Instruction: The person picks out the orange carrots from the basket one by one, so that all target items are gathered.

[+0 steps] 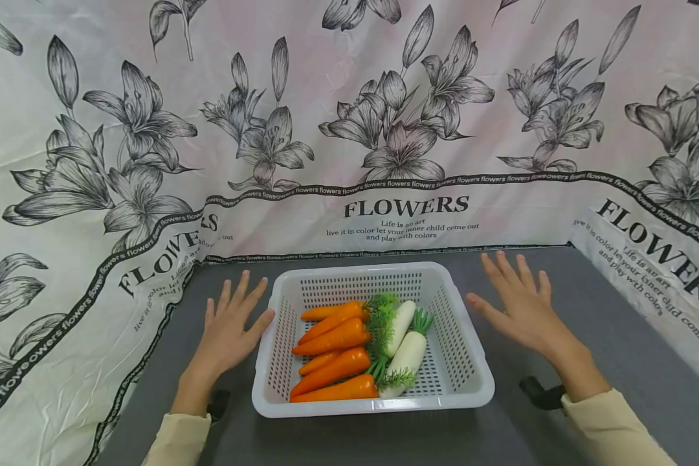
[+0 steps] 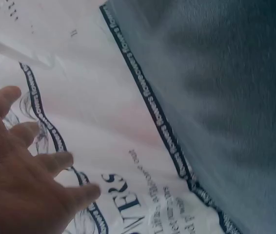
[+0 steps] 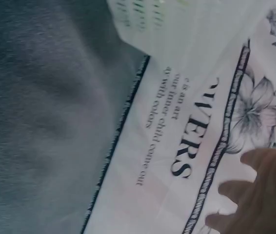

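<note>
A white perforated plastic basket [image 1: 373,406] sits on the grey tabletop between the two hands. Inside on the left lie several orange carrots [image 1: 333,336] with feathery green tops. Beside them are two white radishes [image 1: 408,356], one with a short green tuft. My left hand [image 1: 227,333] is at the basket's left side, fingers spread, thumb close to the rim; the left wrist view shows the same hand [image 2: 30,170] with nothing in it. To the right of the basket, my right hand [image 1: 524,314] spreads its fingers too, holding nothing. Its fingers [image 3: 255,190] also show in the right wrist view.
A white cloth [image 1: 408,149] printed with black flowers and lettering hangs behind the grey table [image 1: 384,443] and along both sides. Dark straps [image 1: 542,395] show at the wrists. The basket's corner [image 3: 177,29] enters the top of the right wrist view.
</note>
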The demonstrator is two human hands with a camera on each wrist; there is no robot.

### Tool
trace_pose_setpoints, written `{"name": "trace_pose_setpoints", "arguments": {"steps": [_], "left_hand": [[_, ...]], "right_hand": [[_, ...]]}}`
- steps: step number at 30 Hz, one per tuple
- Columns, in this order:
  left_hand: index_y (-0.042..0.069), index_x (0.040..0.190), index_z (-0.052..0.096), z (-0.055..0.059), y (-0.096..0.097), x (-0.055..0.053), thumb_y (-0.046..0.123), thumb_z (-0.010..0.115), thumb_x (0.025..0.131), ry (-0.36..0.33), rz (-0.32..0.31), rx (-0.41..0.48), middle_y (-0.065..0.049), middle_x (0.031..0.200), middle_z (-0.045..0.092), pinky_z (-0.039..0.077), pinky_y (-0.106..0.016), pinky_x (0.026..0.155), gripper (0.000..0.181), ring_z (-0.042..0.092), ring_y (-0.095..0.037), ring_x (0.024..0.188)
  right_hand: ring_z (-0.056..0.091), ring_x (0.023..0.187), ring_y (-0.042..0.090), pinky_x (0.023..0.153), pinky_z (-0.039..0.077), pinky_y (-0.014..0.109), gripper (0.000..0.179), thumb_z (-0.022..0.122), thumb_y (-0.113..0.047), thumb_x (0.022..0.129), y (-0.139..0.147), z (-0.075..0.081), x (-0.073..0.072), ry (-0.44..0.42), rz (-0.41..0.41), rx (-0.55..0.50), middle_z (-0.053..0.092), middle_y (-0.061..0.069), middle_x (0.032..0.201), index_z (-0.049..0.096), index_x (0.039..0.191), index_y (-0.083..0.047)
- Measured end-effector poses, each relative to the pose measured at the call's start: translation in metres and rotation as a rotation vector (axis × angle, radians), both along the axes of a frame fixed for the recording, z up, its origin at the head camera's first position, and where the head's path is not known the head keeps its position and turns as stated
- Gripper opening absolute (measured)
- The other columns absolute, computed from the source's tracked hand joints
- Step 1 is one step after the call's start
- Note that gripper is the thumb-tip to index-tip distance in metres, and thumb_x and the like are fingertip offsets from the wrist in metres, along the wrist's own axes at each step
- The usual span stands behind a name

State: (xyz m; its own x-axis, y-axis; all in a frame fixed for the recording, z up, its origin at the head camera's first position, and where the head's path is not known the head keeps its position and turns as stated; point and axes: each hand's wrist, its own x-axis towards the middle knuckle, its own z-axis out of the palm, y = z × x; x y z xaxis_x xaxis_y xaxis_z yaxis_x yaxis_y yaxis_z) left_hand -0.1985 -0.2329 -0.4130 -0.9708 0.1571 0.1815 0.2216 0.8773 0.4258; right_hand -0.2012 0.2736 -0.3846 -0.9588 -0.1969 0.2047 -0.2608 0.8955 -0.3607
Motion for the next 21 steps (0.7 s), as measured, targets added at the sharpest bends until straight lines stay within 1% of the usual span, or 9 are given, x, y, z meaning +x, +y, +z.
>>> {"name": "trace_pose_setpoints", "arguments": {"steps": [4,8,12,15,17,21], "left_hand": [[0.027,0.161,0.03,-0.002,0.005,-0.002,0.053,0.048,0.104,-0.018,-0.072,0.092,-0.011,0.173,0.009,0.001,-0.079,0.116,0.066,0.003,-0.05,0.157],[0.025,0.158,0.039,-0.006,0.009,-0.004,0.044,0.051,0.105,-0.018,-0.141,0.184,-0.012,0.172,0.015,0.004,-0.08,0.116,0.058,0.007,-0.05,0.157],[0.022,0.155,0.045,-0.013,0.01,-0.006,0.038,0.054,0.104,-0.025,-0.198,0.276,-0.011,0.171,0.02,0.008,-0.08,0.115,0.054,0.01,-0.049,0.157],[0.02,0.152,0.05,-0.018,0.01,-0.007,0.035,0.056,0.104,-0.034,-0.211,0.33,-0.008,0.171,0.023,0.01,-0.081,0.114,0.051,0.011,-0.047,0.157],[0.019,0.15,0.053,-0.021,0.009,-0.008,0.034,0.057,0.103,-0.034,-0.209,0.353,-0.007,0.17,0.026,0.012,-0.081,0.113,0.049,0.012,-0.046,0.157],[0.021,0.146,0.057,-0.023,0.008,-0.009,0.034,0.061,0.102,-0.016,-0.197,0.362,-0.005,0.168,0.031,0.014,-0.08,0.114,0.047,0.016,-0.045,0.157]], "right_hand": [[-0.013,0.157,0.047,0.114,-0.014,0.076,0.087,0.053,-0.056,0.1,-0.009,0.013,0.001,-0.057,0.086,-0.012,0.002,0.019,0.172,0.008,0.165,-0.021],[-0.005,0.158,0.045,0.116,-0.009,0.075,0.085,0.055,-0.057,0.099,-0.021,0.024,-0.002,-0.068,0.149,0.002,0.009,0.016,0.172,0.014,0.165,-0.023],[0.002,0.158,0.045,0.118,-0.004,0.074,0.085,0.058,-0.059,0.097,-0.035,0.035,-0.005,-0.065,0.207,0.051,0.016,0.016,0.171,0.021,0.164,-0.023],[0.006,0.157,0.046,0.119,-0.002,0.073,0.085,0.06,-0.061,0.095,-0.046,0.042,-0.007,-0.056,0.256,0.091,0.02,0.016,0.17,0.026,0.163,-0.022],[0.009,0.157,0.046,0.119,0.0,0.073,0.084,0.061,-0.06,0.095,-0.053,0.046,-0.007,-0.051,0.293,0.104,0.023,0.016,0.169,0.029,0.162,-0.022],[0.015,0.156,0.045,0.119,0.005,0.073,0.081,0.064,-0.056,0.094,-0.068,0.049,-0.01,-0.05,0.369,0.123,0.028,0.015,0.168,0.033,0.16,-0.021]]}}
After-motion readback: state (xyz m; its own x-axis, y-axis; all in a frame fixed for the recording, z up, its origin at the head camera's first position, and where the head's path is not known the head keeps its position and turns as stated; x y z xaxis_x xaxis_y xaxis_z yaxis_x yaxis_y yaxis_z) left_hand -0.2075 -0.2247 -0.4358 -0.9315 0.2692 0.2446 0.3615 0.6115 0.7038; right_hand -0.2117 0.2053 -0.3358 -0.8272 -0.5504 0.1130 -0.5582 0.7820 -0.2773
